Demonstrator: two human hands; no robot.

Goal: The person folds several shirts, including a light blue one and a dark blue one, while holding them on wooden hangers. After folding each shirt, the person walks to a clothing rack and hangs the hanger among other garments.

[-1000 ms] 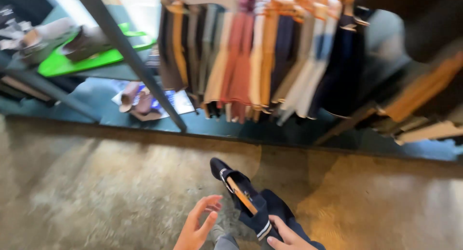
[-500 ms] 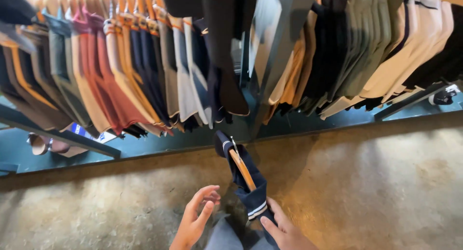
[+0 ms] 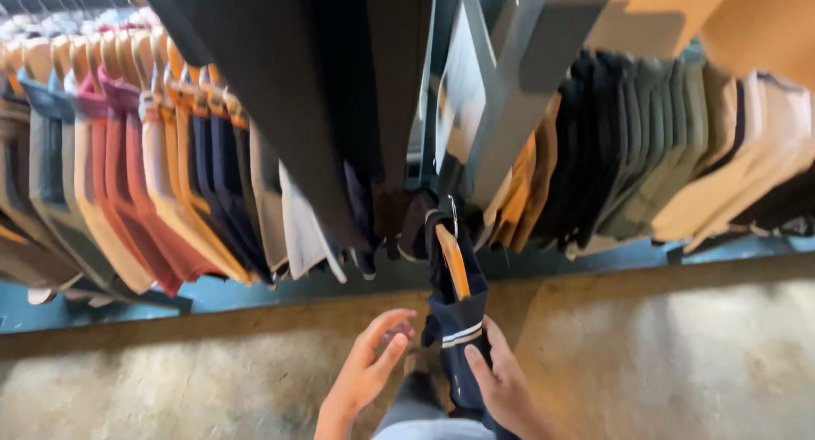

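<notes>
Right hand: the right hand (image 3: pixel 501 380) is raised from the lower edge, palm against the navy garment (image 3: pixel 458 330); its fingers (image 3: pixel 477 368) are laid flat along the cloth, which is held on that side.
Left hand: the left hand (image 3: pixel 369 372) is lifted just beside the garment, fingers spread and loosely curled, nothing gripped.
Garment: dark navy fabric with a pale stripe band, folded over a wooden hanger (image 3: pixel 454 262); it is hung at the middle, below the rack.
Rack: rows of folded trousers (image 3: pixel 161 202) in tan, red, navy and olive are hung closely.
Floor: a mottled, rough beige floor (image 3: pixel 679 355) is seen, edged in blue.
</notes>
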